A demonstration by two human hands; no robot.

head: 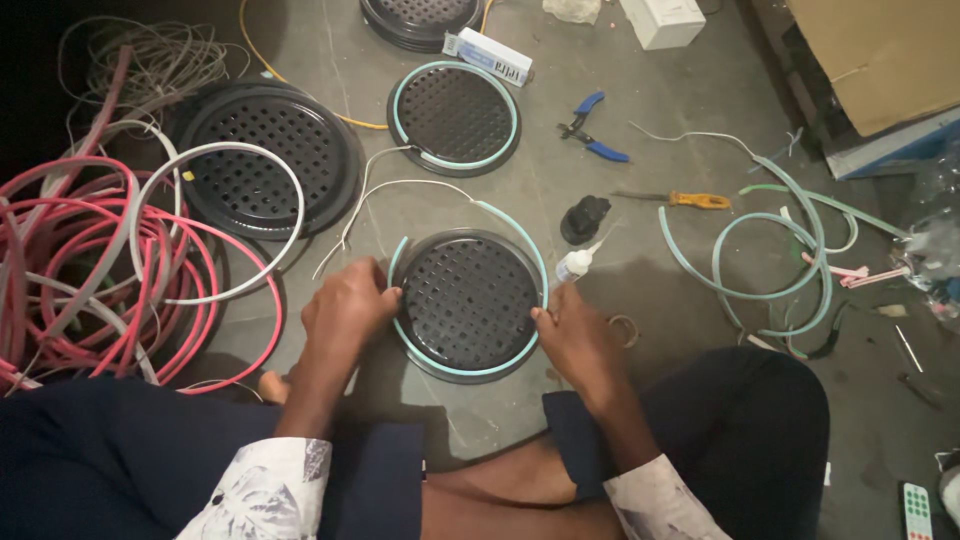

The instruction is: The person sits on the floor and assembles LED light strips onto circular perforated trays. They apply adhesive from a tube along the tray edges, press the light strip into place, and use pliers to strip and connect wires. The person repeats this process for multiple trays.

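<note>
Left hand [345,305] is curled against the left rim of a round black perforated grille [468,303], fingers closed and pinching the pale teal flexible strip [520,350] where it bends up past the edge. Right hand [575,340] is on the opposite side, fingers closed and pressing the same strip onto the lower right rim. The strip hugs the bottom and both sides of the grille; along the top it lifts clear and arches above the rim, trailing off into thin white wires toward the upper left. The grille lies flat on the grey concrete floor [650,290], right in front of the person's crossed legs.

Just off the right hand, a small white glue bottle [577,263] lies tipped over, with a black cap-like piece [585,218] just above it. Farther up, a second grille [455,115] is already ringed in teal. Left of that one, a larger black grille [262,160] carries a loose white loop. Blue-handled pliers [592,130] and a yellow-handled screwdriver [690,200] lie to the right. Far right, loose coils of teal strip [770,260]. Far left, a big tangle of red and white strip [90,270].
</note>
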